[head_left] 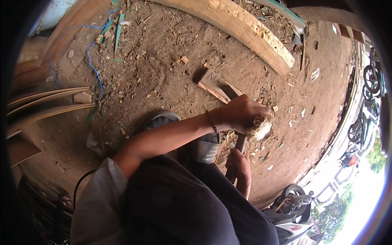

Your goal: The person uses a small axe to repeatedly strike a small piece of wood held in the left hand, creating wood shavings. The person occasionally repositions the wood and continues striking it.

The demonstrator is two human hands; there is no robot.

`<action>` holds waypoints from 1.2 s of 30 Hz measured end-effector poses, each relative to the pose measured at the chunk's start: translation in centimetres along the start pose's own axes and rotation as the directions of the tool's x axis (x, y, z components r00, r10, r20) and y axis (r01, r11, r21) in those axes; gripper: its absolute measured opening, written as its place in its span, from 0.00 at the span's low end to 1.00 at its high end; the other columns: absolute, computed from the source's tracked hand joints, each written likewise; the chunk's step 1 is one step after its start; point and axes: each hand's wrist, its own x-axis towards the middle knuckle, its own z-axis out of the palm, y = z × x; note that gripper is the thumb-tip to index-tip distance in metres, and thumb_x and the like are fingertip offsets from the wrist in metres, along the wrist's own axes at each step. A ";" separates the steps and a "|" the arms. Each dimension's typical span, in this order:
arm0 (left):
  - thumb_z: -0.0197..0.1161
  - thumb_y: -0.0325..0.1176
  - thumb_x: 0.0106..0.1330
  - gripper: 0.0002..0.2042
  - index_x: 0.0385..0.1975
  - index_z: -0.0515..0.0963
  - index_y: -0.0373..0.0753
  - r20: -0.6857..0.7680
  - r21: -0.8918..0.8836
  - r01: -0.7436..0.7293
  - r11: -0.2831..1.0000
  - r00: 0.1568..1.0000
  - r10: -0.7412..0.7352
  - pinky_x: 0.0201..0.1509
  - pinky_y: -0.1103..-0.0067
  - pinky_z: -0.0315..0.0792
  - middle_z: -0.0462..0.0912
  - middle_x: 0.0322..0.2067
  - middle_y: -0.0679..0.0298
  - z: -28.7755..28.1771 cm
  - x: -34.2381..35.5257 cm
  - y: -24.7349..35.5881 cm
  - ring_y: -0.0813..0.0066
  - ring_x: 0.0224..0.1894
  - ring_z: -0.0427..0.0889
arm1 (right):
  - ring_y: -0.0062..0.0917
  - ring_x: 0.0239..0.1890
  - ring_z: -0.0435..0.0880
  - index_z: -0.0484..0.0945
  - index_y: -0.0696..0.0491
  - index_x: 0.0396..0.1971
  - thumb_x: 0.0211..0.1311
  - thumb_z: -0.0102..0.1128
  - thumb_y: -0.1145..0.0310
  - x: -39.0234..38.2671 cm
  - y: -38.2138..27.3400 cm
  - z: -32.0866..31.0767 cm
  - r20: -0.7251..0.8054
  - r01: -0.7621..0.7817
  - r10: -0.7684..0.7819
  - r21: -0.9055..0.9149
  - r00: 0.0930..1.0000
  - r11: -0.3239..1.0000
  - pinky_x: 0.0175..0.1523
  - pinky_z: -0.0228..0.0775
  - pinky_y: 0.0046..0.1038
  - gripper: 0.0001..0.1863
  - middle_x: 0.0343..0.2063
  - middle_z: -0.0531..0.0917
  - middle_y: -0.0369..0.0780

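The left hand [245,111] was right of centre in the frame, its grip clamped on a pale, frayed piece [261,127] whose ragged end stuck out past the curled fingers. A dark bracelet [211,121] circled that wrist. Just below, the right hand [239,164] had its grip clamped around a dark wooden handle [241,143], which rose from there and passed behind the left hand. Above the left hand, near the centre of the frame, a narrow dark bar [230,90] crossed a reddish-brown wood block [216,87]; I could not tell whether this bar joined the handle, or whether the block and the frayed piece were one, since the left hand hid the middle.

Left of the hands, two dark shoes [206,149] stood on the bare brown ground [163,81], which was strewn with chips and splinters. A long curved timber [245,30], rough along one edge, lay across the top of the frame. At the upper left, a blue cord [96,73] wound over the soil beside a thin green strip [119,38]. Curved boards [49,102] jutted in from the left edge, and a motorcycle [292,202] stood at the lower right.
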 end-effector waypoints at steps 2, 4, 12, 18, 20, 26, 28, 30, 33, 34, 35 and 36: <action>0.65 0.24 0.42 0.17 0.36 0.77 0.38 0.004 -0.006 0.013 1.000 1.000 -0.013 0.32 0.70 0.73 0.80 0.23 0.63 0.0 0.1 0.0 0.62 0.26 0.82 | 0.18 0.10 0.66 0.67 0.52 0.23 0.60 0.57 0.66 -1.4 -1.0 -0.1 -0.029 0.064 -0.062 0.073 0.998 0.995 0.16 0.60 0.23 0.11 0.11 0.67 0.32; 0.66 0.26 0.44 0.15 0.35 0.77 0.37 0.041 -0.019 0.058 0.998 0.998 -0.058 0.32 0.70 0.73 0.79 0.23 0.62 0.0 0.2 0.0 0.62 0.25 0.82 | 0.17 0.09 0.65 0.67 0.51 0.23 0.61 0.57 0.66 -3.1 -2.5 -0.6 -0.044 0.179 -0.175 0.111 0.984 0.978 0.15 0.59 0.22 0.11 0.11 0.67 0.31; 0.68 0.35 0.49 0.13 0.31 0.76 0.38 0.004 0.022 0.023 1.000 1.000 -0.023 0.25 0.69 0.75 0.78 0.20 0.61 0.5 0.4 -0.9 0.60 0.22 0.82 | 0.16 0.09 0.60 0.65 0.52 0.33 0.72 0.47 0.61 -14.1 -10.2 -2.6 -0.321 0.803 -0.738 0.165 0.593 0.573 0.12 0.57 0.22 0.10 0.11 0.62 0.32; 0.72 0.43 0.48 0.20 0.36 0.77 0.38 0.017 -0.021 -0.002 1.000 1.000 0.003 0.27 0.69 0.78 0.79 0.20 0.60 0.6 0.8 -1.2 0.59 0.24 0.83 | 0.15 0.15 0.68 0.70 0.54 0.22 0.59 0.64 0.67 -13.6 -8.8 2.0 -0.037 0.632 -0.632 -0.019 0.774 0.775 0.20 0.61 0.21 0.12 0.15 0.72 0.32; 0.73 0.44 0.48 0.20 0.36 0.77 0.39 0.069 0.068 0.031 0.997 0.997 -0.036 0.28 0.69 0.78 0.81 0.22 0.60 0.7 0.9 -0.9 0.60 0.26 0.84 | 0.12 0.14 0.69 0.71 0.54 0.22 0.60 0.60 0.74 -12.5 -7.7 1.6 0.003 0.461 -0.468 -0.189 0.884 0.867 0.18 0.59 0.19 0.09 0.14 0.73 0.30; 0.69 0.31 0.41 0.21 0.38 0.75 0.35 0.093 0.106 -0.017 0.994 0.996 0.007 0.33 0.67 0.75 0.79 0.27 0.58 0.0 0.8 -1.3 0.59 0.29 0.83 | 0.20 0.11 0.68 0.68 0.58 0.36 0.61 0.57 0.72 -15.7 -8.3 -0.5 -0.250 0.770 -0.755 -0.055 0.606 0.636 0.15 0.61 0.23 0.09 0.14 0.70 0.36; 0.69 0.28 0.38 0.26 0.44 0.76 0.33 0.237 0.104 0.071 0.992 0.967 -0.094 0.35 0.67 0.74 0.80 0.32 0.59 -0.1 0.8 -1.4 0.59 0.31 0.82 | 0.16 0.11 0.62 0.67 0.55 0.34 0.66 0.52 0.65 -17.7 -9.8 -0.3 -0.264 0.922 -0.887 0.030 0.379 0.385 0.16 0.58 0.20 0.09 0.13 0.66 0.34; 0.67 0.34 0.45 0.15 0.32 0.73 0.38 0.061 0.045 0.036 0.998 0.997 -0.038 0.30 0.68 0.76 0.77 0.24 0.60 -0.2 0.9 -1.2 0.59 0.25 0.81 | 0.15 0.11 0.59 0.66 0.52 0.30 0.70 0.47 0.64 -17.8 -11.2 0.4 -0.221 0.963 -0.942 0.156 0.251 0.220 0.16 0.55 0.20 0.09 0.12 0.64 0.32; 0.66 0.37 0.49 0.12 0.31 0.75 0.40 0.011 0.048 0.052 0.997 0.999 -0.053 0.28 0.70 0.78 0.79 0.22 0.60 -0.1 1.0 -0.8 0.61 0.24 0.83 | 0.16 0.12 0.63 0.68 0.53 0.28 0.68 0.50 0.65 -14.7 -10.6 2.2 -0.012 0.885 -0.915 -0.248 0.403 0.393 0.17 0.58 0.21 0.10 0.12 0.67 0.33; 0.66 0.37 0.49 0.13 0.33 0.76 0.40 0.006 0.001 0.056 0.998 0.998 -0.056 0.29 0.70 0.78 0.79 0.23 0.60 0.0 1.0 -0.7 0.61 0.24 0.83 | 0.17 0.12 0.67 0.70 0.55 0.27 0.65 0.53 0.65 -13.5 -9.9 2.7 -0.012 0.735 -0.778 -0.320 0.628 0.598 0.18 0.61 0.21 0.10 0.12 0.70 0.34; 0.66 0.37 0.49 0.14 0.34 0.77 0.40 -0.002 -0.046 0.046 0.998 0.999 -0.046 0.29 0.71 0.79 0.80 0.23 0.60 0.2 1.1 -0.6 0.61 0.25 0.83 | 0.19 0.14 0.73 0.74 0.57 0.24 0.61 0.56 0.66 -12.3 -9.2 2.7 0.077 0.494 -0.491 -0.251 0.868 0.833 0.20 0.66 0.23 0.10 0.13 0.74 0.35; 0.66 0.37 0.48 0.17 0.39 0.77 0.40 0.077 0.096 0.018 0.995 0.997 -0.026 0.29 0.71 0.79 0.81 0.25 0.60 0.3 1.2 -0.7 0.62 0.26 0.84 | 0.19 0.13 0.73 0.74 0.57 0.25 0.60 0.56 0.70 -12.3 -8.4 2.1 -0.015 0.522 -0.529 -0.151 0.848 0.840 0.20 0.65 0.23 0.08 0.13 0.74 0.35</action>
